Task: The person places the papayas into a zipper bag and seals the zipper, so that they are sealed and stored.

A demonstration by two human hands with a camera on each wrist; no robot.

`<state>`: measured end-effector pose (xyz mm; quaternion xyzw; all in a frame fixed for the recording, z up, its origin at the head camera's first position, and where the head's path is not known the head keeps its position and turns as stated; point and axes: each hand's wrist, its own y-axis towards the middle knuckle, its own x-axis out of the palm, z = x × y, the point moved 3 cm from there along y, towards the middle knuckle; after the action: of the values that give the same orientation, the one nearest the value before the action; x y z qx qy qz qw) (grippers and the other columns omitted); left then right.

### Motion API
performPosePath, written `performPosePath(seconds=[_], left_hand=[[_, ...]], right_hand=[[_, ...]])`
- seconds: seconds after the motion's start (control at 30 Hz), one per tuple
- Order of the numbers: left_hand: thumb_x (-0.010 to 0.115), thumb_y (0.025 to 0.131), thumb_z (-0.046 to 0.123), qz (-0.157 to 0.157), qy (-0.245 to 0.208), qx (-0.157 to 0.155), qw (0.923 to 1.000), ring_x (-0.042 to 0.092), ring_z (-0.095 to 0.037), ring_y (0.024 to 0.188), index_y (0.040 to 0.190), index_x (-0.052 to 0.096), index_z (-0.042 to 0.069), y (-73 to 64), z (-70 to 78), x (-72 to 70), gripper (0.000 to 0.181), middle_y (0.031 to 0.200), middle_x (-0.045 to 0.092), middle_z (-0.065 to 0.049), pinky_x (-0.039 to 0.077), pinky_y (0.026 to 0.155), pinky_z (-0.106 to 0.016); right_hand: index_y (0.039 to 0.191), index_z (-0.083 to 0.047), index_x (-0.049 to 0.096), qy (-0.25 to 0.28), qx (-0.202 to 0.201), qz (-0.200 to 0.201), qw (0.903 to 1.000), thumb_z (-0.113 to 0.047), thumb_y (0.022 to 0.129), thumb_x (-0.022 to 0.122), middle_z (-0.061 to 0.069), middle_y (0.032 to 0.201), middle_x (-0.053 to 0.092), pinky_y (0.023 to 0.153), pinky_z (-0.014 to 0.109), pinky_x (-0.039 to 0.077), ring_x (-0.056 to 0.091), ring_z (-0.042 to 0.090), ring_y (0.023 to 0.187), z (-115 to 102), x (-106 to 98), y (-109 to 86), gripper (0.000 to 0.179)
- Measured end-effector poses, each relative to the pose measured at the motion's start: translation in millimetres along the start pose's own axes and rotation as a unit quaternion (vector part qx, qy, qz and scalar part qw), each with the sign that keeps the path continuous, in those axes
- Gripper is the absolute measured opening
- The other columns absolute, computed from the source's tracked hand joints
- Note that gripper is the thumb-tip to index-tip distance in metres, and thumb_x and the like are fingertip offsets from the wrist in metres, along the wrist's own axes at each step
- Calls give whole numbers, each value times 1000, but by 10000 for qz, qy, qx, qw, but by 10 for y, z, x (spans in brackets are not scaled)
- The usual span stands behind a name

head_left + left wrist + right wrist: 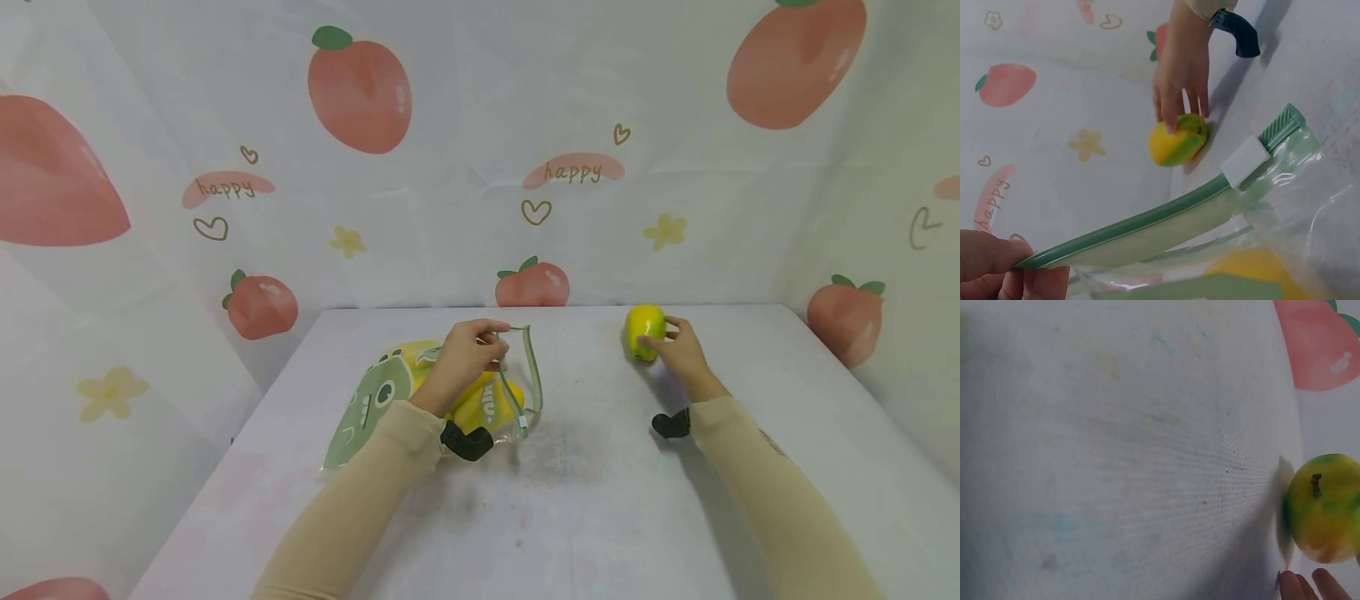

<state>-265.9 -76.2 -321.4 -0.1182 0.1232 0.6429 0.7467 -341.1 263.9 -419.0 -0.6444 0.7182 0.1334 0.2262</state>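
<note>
My left hand (468,354) pinches the green zip edge of a clear zip bag (1129,225) between thumb and fingers. The bag, printed with a green cartoon face (375,400), lies on the table with its mouth raised and parted. A white slider (1246,162) sits near one end of the zip. Through the plastic shows something yellow (1260,269), its kind unclear. At the back right, a yellow-green mango (645,332) rests on the table. My right hand (681,354) is at it, thumb against its near side, the other fingers rather straight along its right side.
The white table (577,517) ends at a back edge just behind the mango. A fruit-printed cloth (450,208) hangs behind and on both sides. Each wrist wears a black camera mount (467,442).
</note>
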Motion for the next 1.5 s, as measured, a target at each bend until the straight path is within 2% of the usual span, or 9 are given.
performPosePath(seconds=[0.23,0.47,0.7,0.93,1.3,1.5], left_hand=[[62,91,4,0,29,14,10000,54,-17,75,122,65,6,-1,2,7,30,86,50,-4,59,73,-28],[62,92,4,32,14,50,10000,54,-17,74,121,65,5,-4,-2,10,30,84,50,-5,60,73,-30],[62,92,4,12,7,30,10000,54,-17,74,121,65,5,-10,-2,5,30,85,50,-4,60,73,-29],[62,91,3,37,26,23,10000,54,-16,74,121,65,4,-16,12,6,31,84,50,-4,60,73,-30],[62,91,4,20,18,54,10000,55,-17,74,122,65,6,-6,-5,8,31,85,50,-4,60,74,-30],[62,91,4,43,11,52,10000,54,-16,74,121,65,6,-8,-6,3,31,85,50,-4,60,74,-30]], right_hand=[[152,1,12,-318,-98,-71,9994,-38,93,62,34,152,19,113,59,26,24,49,138,-31,59,33,87],[151,0,16,-514,-411,-406,9970,-39,90,65,33,151,21,112,61,28,25,49,138,-111,184,47,87],[151,-3,16,-392,-497,-746,9952,-33,89,68,34,146,30,110,57,34,35,48,132,-166,315,30,86],[151,-3,17,-461,-551,-740,9947,-30,89,69,36,143,34,107,55,39,38,48,129,-221,384,2,86],[152,-6,19,-698,-562,-839,9924,-26,89,67,36,145,30,107,57,38,37,48,130,-250,420,-38,81],[152,-7,20,-627,-636,-893,9920,-26,88,67,35,146,29,108,58,37,36,49,131,-276,435,-68,82]])
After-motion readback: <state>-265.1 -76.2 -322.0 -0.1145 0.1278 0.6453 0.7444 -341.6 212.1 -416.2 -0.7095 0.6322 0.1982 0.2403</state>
